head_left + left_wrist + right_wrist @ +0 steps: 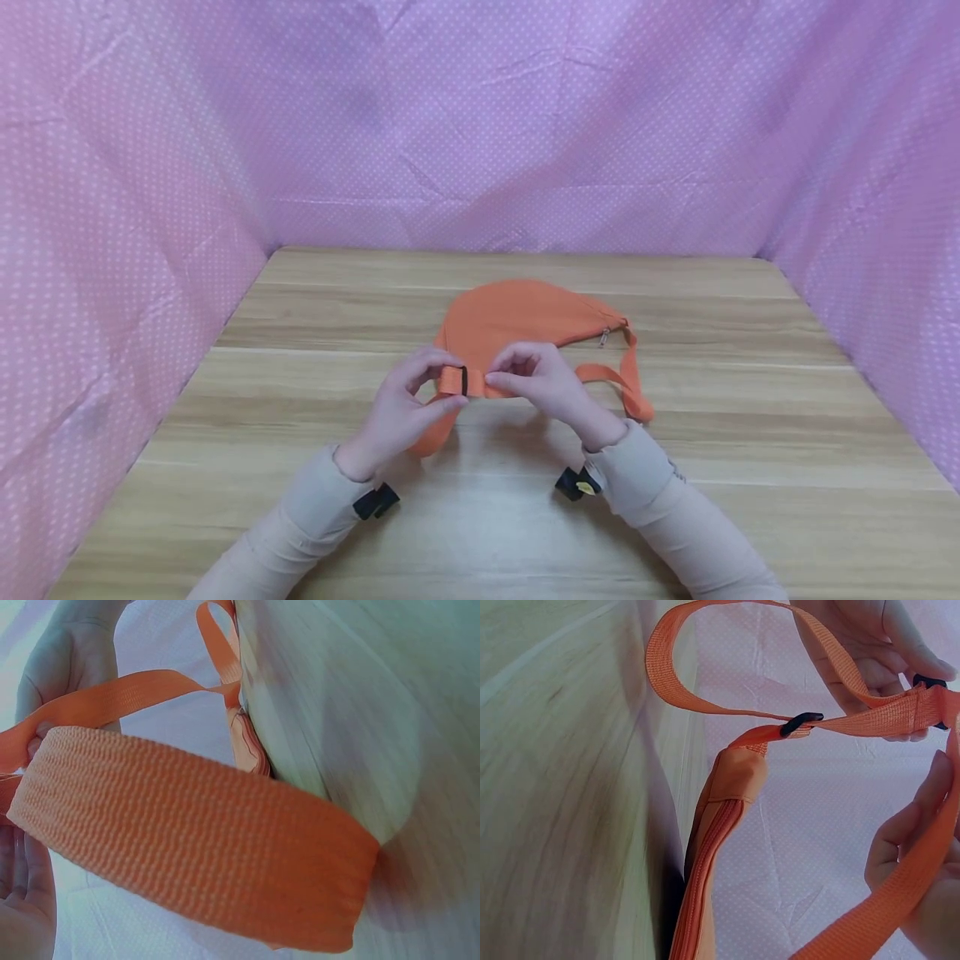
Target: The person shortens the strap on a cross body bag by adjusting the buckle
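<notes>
An orange sling bag (pixel 517 317) lies on the table ahead of both hands. Its webbing strap (pixel 195 832) loops up in front of it, filling much of the left wrist view. My left hand (pixel 397 408) pinches the strap at a black slider buckle (pixel 464 381), thumb below and fingers above. Close beside it, my right hand (pixel 551 383) pinches the strap between thumb and forefinger. The right wrist view shows a second black strap fitting (pixel 802 724) by the bag's end, with a loop of strap passing through it.
The bag rests on a wood-grain table (pixel 750 350). A metal zipper pull (pixel 604 337) hangs near its right end, where more strap (pixel 637 400) curls onto the table. Pink dotted cloth (pixel 480 125) encloses the table's back and sides.
</notes>
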Action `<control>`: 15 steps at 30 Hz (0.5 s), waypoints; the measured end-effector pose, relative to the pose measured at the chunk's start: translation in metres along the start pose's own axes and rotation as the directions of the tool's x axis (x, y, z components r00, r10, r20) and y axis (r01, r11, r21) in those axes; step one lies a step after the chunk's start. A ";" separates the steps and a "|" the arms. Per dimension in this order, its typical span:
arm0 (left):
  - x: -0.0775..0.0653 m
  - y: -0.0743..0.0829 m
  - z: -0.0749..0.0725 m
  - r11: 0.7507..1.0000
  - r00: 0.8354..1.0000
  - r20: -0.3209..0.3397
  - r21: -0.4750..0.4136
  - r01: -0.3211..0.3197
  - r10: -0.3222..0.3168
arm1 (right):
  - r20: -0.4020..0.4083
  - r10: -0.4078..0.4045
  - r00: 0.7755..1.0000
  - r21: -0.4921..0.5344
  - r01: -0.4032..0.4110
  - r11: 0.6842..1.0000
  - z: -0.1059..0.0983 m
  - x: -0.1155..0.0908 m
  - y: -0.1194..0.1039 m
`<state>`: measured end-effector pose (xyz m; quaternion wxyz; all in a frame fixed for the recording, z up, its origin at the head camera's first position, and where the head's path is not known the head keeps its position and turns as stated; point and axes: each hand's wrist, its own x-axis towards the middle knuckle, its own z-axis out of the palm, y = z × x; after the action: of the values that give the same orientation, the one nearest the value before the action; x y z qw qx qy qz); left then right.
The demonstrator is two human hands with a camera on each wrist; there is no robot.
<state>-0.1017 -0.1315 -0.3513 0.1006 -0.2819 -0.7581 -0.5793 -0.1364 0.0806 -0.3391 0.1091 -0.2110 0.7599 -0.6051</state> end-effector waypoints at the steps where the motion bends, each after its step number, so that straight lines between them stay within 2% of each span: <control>1: 0.000 0.000 0.000 1.000 1.000 0.002 0.000 0.001 -0.001 | -0.007 0.009 1.000 0.003 -0.009 1.000 0.000 0.000 0.000; 15: 0.001 -0.004 0.004 1.000 0.999 0.037 0.005 0.004 -0.004 | -0.019 -0.029 0.999 0.038 0.030 0.999 0.005 0.001 0.003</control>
<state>-0.1040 -0.1276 -0.3548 0.0863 -0.2906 -0.7619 -0.5723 -0.1360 0.0766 -0.3434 0.0973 -0.2146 0.7458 -0.6231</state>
